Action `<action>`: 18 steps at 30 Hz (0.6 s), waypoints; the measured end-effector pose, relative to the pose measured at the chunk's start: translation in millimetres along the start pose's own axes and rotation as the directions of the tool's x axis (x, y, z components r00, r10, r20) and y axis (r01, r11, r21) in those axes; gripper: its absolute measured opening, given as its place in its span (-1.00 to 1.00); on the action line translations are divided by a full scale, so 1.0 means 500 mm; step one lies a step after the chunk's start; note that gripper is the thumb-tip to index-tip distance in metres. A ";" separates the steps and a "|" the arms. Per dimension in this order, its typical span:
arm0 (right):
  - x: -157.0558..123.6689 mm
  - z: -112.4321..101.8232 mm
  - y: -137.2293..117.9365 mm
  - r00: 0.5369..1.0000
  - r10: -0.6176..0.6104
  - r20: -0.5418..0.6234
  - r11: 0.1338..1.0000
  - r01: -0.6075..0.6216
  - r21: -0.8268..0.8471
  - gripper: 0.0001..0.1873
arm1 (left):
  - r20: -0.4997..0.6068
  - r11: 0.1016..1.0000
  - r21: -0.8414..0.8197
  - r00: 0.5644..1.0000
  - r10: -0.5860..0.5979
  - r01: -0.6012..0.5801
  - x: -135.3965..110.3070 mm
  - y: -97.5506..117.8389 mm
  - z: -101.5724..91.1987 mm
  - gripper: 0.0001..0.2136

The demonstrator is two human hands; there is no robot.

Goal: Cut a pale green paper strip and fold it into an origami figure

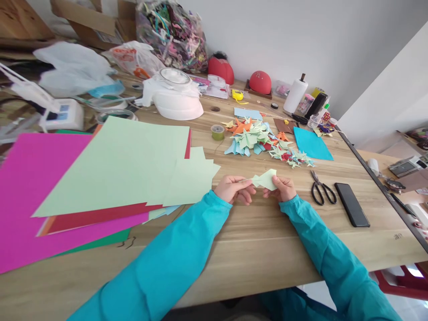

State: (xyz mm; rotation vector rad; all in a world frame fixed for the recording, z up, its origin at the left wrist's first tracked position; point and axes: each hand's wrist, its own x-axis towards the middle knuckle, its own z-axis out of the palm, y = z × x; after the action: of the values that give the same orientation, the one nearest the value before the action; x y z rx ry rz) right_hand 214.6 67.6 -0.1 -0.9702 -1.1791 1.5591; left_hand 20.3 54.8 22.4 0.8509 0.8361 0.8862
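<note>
A folded piece of pale green paper (pixel 266 180) is held just above the wooden table, stretched between both hands. My left hand (pixel 234 189) pinches its narrow pointed end between thumb and forefinger, with the other fingers curled beneath. On the wider, flat end, my right hand (pixel 283 188) has its thumb pressed at the edge. Behind the hands lies a pile of folded paper pieces (pixel 254 133) in green, orange, blue and red. Left of my left hand, smaller pale green sheets (pixel 189 180) overlap a large pale green sheet (pixel 127 160).
To the right rest black-handled scissors (pixel 323 189) and a dark phone (pixel 352 205). A blue paper square (pixel 312 142) lies beyond them. A roll of green tape (pixel 217 132) sits by the pile. Magenta paper (pixel 30 191) covers the left side. A white cap (pixel 175 96) stands behind.
</note>
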 end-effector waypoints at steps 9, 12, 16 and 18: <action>-0.007 0.013 -0.017 0.999 0.037 -0.010 0.993 -0.036 0.112 -0.50 | -0.099 0.992 0.085 0.990 0.102 -0.094 -0.002 0.000 0.003 -0.72; -0.008 0.022 -0.015 0.996 0.089 0.008 0.987 -0.089 0.131 -0.46 | -0.125 0.969 0.209 0.979 0.163 -0.134 -0.008 -0.003 0.013 -0.70; -0.013 0.037 0.002 0.995 0.066 -0.069 0.995 -0.060 0.082 -0.40 | -0.057 0.893 0.399 0.966 0.251 -0.209 -0.020 -0.006 0.029 -0.74; -0.016 0.042 0.007 0.991 0.031 -0.127 0.999 -0.027 0.032 -0.44 | -0.025 0.851 0.471 0.961 0.276 -0.232 -0.024 -0.006 0.034 -0.76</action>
State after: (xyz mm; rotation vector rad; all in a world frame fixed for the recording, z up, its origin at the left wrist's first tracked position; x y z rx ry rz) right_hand 196.0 54.3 1.8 -1.0548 -1.0538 1.5104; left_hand 31.3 38.3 29.5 1.3761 1.0548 0.9770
